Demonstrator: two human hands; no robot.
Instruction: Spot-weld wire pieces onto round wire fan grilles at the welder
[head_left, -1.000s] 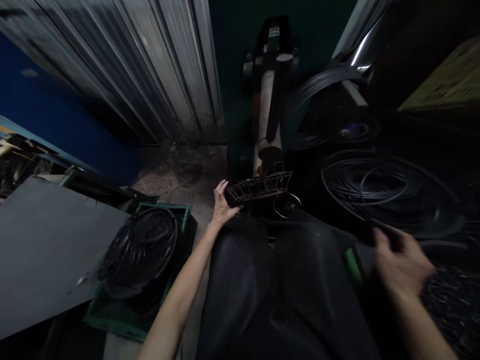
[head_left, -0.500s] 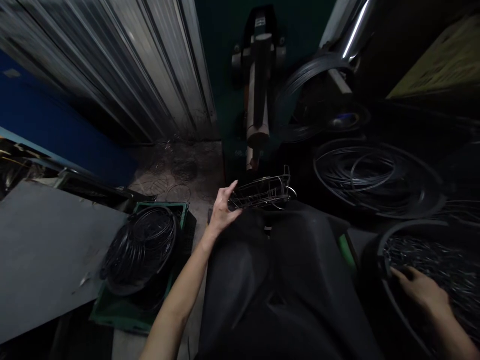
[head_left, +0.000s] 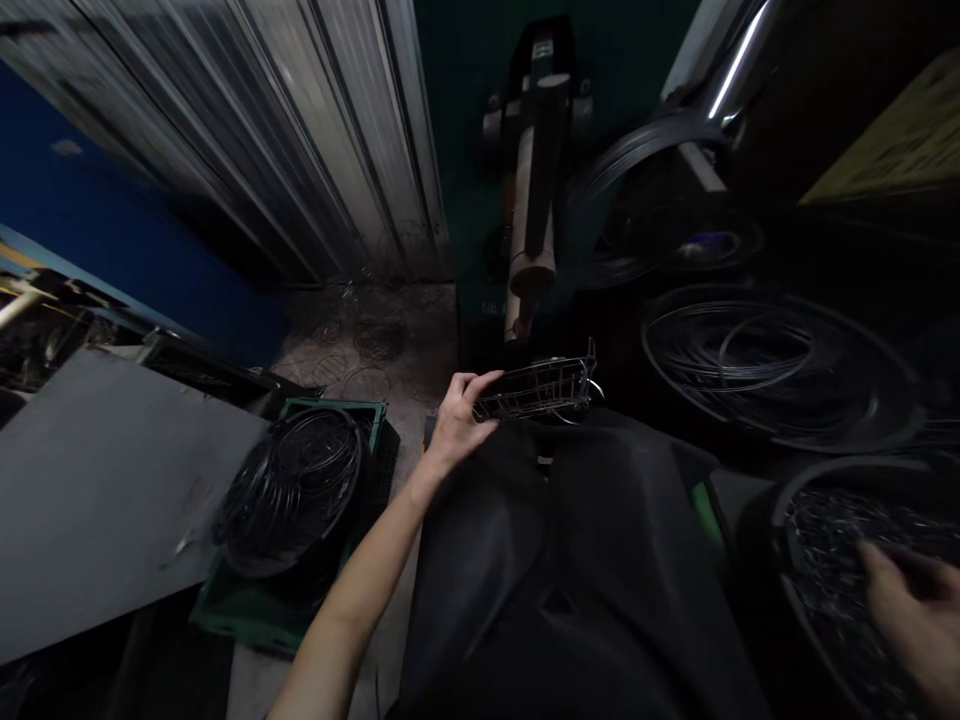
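Note:
My left hand (head_left: 459,418) is closed on the near-left end of a small wire basket (head_left: 536,390), thumb below and fingers above. The basket lies at the far edge of the dark cloth (head_left: 570,560) over my lap, under the electrode-like cylinder of a machine. My right hand (head_left: 915,610) is over a round black tub (head_left: 784,500) of small shiny metal wire pieces (head_left: 832,530). Motion blurs its fingers, so I cannot tell whether they hold a piece.
A machine arm with a thick cylinder (head_left: 534,220) hangs ahead. Wire coils lie in a wide tub (head_left: 765,350) to the right. On the left, more wire rings (head_left: 300,480) sit above a green crate (head_left: 255,625), beside a grey panel (head_left: 112,500).
My right hand has moved from the tub's near rim to over the metal pieces, further right. My left fingers have closed more around the basket's end. The view has shifted slightly.

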